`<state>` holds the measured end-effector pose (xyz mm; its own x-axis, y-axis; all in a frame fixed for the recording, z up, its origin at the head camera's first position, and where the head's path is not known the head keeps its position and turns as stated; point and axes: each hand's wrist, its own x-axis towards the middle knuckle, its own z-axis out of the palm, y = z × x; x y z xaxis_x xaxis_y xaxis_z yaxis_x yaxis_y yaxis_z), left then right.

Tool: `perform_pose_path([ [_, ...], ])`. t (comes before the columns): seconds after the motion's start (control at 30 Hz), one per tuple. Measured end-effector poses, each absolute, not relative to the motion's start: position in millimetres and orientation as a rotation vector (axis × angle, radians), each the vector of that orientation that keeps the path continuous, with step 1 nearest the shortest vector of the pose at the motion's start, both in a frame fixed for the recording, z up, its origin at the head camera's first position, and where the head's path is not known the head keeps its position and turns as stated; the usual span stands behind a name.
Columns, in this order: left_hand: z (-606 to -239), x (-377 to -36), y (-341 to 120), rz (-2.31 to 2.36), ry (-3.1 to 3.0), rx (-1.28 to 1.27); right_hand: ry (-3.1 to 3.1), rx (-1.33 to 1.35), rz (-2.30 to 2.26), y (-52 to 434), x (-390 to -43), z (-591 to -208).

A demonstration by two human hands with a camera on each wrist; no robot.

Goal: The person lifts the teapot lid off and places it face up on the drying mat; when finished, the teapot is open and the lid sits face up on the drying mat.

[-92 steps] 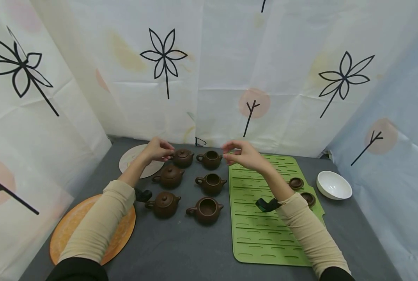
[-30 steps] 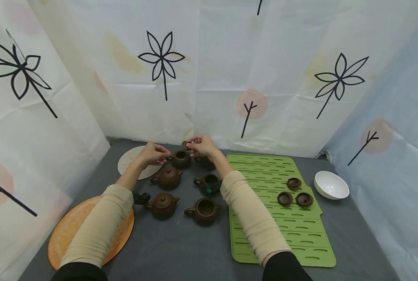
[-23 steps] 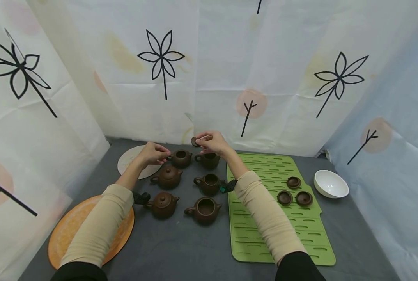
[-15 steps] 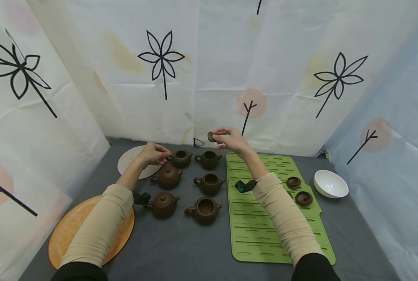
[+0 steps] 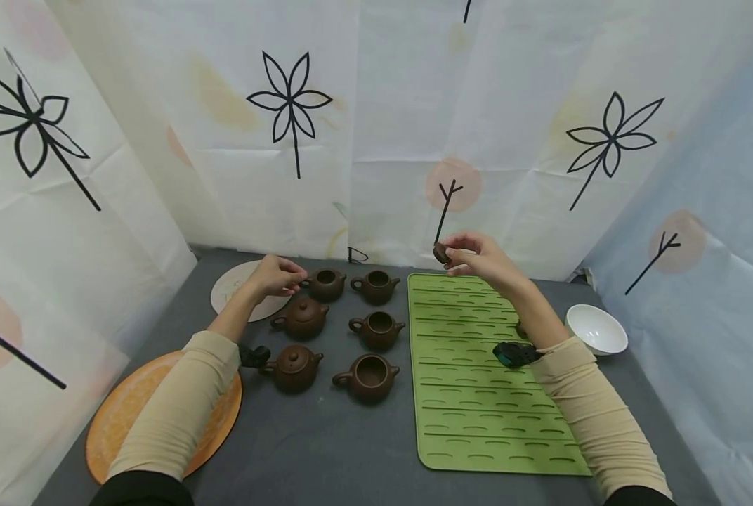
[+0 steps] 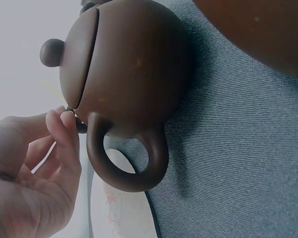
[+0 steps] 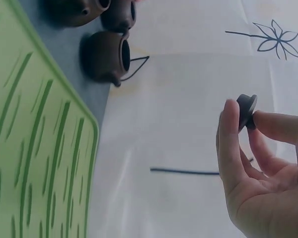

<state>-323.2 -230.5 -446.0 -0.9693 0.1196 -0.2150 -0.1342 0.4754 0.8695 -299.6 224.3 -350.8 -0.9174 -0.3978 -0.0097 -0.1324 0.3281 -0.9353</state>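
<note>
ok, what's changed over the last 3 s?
The right hand took the lid off the back-left teapot and carried it rightward, now above the green mat, pinched in its fingers. The left hand stays at that teapot's handle. The other pots, plates and bowl have not moved.

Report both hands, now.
Left hand: pinching the back teapot's handle.
Right hand: pinching a lid above the mat.

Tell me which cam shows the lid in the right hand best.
Right wrist. The lid sits close up, pinched between thumb and fingers of the right hand, its edge profile clear against the curtain. The head view shows it only as a small dark spot above the green mat. The left wrist view misses it.
</note>
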Motion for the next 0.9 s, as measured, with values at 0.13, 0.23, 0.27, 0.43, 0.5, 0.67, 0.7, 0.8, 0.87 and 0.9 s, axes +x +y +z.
perform_pose_path([
  [0.13, -445.8, -322.8, -230.9, 1.498, 2.478, -0.008, 2.314, -0.500, -1.626, 245.7, -286.4, -349.0],
  [0.23, -445.2, -322.1, -231.2, 1.503, 2.475, -0.003, 2.280, -0.523, -1.604, 262.5, -278.0, -351.6],
  [0.27, -445.1, -322.1, -231.2, 1.502, 2.475, -0.001, 2.262, -0.527, -1.600, 268.0, -275.5, -353.1],
  [0.43, -444.6, -322.2, -231.2, 1.494, 2.469, -0.002, 2.225, -0.500, -1.605, 294.8, -266.5, -366.3],
  [0.5, -444.6, -321.9, -231.2, 1.492, 2.468, -0.004, 2.247, -0.472, -1.598, 303.8, -263.7, -373.6],
  [0.67, -444.4, -321.0, -231.2, 1.486, 2.473, -0.008, 2.309, -0.451, -1.503, 323.2, -256.6, -395.1],
  [0.7, -444.4, -320.9, -231.2, 1.487, 2.473, -0.008, 2.304, -0.448, -1.489, 326.6, -255.2, -399.5],
  [0.8, -444.3, -321.0, -230.8, 1.490, 2.472, -0.006, 2.276, -0.418, -1.477, 335.6, -251.2, -411.1],
  [0.87, -444.3, -321.3, -230.4, 1.491, 2.473, -0.002, 2.243, -0.389, -1.498, 340.1, -249.1, -417.6],
  [0.9, -444.3, -321.4, -230.4, 1.491, 2.476, -0.001, 2.233, -0.362, -1.508, 342.1, -248.2, -420.5],
])
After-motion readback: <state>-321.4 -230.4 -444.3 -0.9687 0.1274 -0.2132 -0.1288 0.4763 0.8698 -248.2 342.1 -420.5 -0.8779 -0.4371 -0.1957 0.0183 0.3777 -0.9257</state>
